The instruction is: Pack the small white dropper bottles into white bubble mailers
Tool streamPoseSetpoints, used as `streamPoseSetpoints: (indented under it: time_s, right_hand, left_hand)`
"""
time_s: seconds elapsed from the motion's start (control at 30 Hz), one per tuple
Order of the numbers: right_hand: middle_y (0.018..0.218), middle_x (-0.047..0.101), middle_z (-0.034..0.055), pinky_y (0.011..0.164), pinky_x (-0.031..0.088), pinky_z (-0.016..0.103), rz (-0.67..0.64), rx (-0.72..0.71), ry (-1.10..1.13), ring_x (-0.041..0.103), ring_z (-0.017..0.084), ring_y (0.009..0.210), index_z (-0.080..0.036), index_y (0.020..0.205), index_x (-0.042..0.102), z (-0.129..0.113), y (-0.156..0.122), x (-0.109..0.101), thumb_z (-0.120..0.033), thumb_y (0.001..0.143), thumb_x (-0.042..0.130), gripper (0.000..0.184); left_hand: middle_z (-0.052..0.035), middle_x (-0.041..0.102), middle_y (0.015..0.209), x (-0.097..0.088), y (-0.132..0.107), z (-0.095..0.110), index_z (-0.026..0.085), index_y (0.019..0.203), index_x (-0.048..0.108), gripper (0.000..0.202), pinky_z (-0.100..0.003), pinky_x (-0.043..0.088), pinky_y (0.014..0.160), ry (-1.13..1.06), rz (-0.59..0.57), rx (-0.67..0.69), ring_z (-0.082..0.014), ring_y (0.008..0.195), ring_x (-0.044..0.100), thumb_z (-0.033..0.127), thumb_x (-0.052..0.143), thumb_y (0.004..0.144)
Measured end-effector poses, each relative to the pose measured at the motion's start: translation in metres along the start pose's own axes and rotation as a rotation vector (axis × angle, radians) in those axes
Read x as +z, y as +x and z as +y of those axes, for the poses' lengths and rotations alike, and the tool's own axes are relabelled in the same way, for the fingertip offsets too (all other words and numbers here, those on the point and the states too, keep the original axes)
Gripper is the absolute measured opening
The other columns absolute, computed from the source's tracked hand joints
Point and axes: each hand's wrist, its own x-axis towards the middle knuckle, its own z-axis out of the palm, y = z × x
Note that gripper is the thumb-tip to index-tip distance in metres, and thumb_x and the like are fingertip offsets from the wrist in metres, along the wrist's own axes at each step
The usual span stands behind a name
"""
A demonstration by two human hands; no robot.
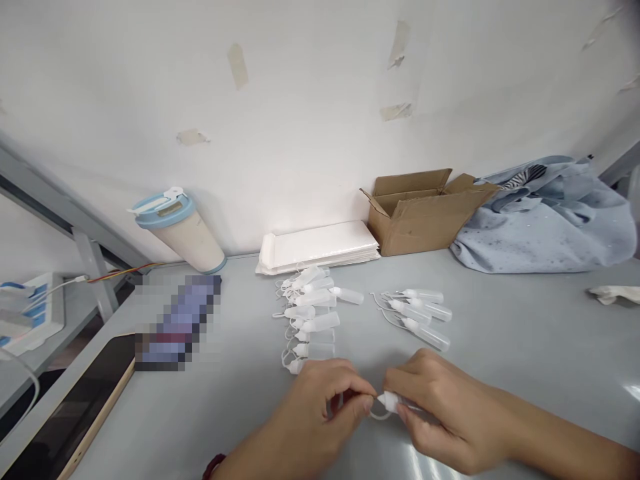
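Observation:
My left hand and my right hand meet low in the view, both pinching one small translucent plastic dropper bottle. Its white cap sits between my fingertips, and a thin looped wire curves below it. My fingers partly hide the bottle. Just beyond my left hand lies a loose row of several similar bottles with wire loops. A smaller group of similar bottles lies beyond my right hand, apart from the row. Both groups rest on a grey tabletop.
Along the wall stand a tilted cream tumbler with a blue lid, a stack of white padded envelopes, an open cardboard box and a blue cloth bag. A pixelated object, a dark tablet and a power strip lie left.

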Motion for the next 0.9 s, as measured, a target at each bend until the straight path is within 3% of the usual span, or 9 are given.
streamPoseSetpoints:
  time_s: [0.4, 0.57, 0.7, 0.9]
  right_hand:
    - [0.055, 0.045, -0.0022, 0.05, 0.03, 0.027, 0.066, -0.019, -0.01, 0.036, 0.012, 0.046, -0.019, 0.07, 0.049, 0.005, -0.002, -0.003, -0.023, 0.087, 0.03, 0.025]
    - [0.062, 0.056, 0.0002, 0.055, 0.037, 0.027, 0.111, 0.003, -0.009, 0.052, 0.015, 0.054, -0.016, 0.09, 0.058, 0.004, -0.004, -0.009, -0.029, 0.095, 0.032, 0.029]
    - [0.076, 0.064, 0.0012, 0.06, 0.043, 0.028, 0.225, 0.031, -0.07, 0.059, 0.015, 0.062, -0.017, 0.107, 0.054, 0.006, -0.005, -0.011, -0.035, 0.096, 0.043, 0.024]
    - [0.09, 0.066, 0.0056, 0.059, 0.048, 0.029, 0.278, 0.015, -0.122, 0.064, 0.018, 0.069, -0.017, 0.111, 0.05, 0.012, -0.001, -0.007, -0.034, 0.101, 0.028, 0.03]
  left_hand:
    - [0.0003, 0.064, 0.069, -0.005, 0.002, 0.002, 0.018, 0.08, 0.071, 0.015, -0.021, 0.04, 0.059, -0.069, 0.065, -0.076, -0.0119, 0.063, 0.053, 0.024, 0.057, 0.083]
    - [0.0011, 0.063, 0.07, -0.008, -0.001, 0.001, 0.02, 0.078, 0.069, 0.017, -0.022, 0.039, 0.061, -0.107, 0.095, -0.134, -0.013, 0.067, 0.053, 0.03, 0.056, 0.084]
    - [-0.0002, 0.063, 0.072, -0.015, -0.001, 0.0, 0.02, 0.079, 0.068, 0.022, -0.023, 0.039, 0.061, -0.173, 0.181, -0.189, -0.0145, 0.069, 0.052, 0.037, 0.056, 0.084]
    - [-0.0004, 0.063, 0.07, -0.017, 0.001, -0.001, 0.019, 0.077, 0.066, 0.022, -0.023, 0.04, 0.061, -0.272, 0.203, -0.192, -0.0144, 0.068, 0.054, 0.038, 0.057, 0.083]
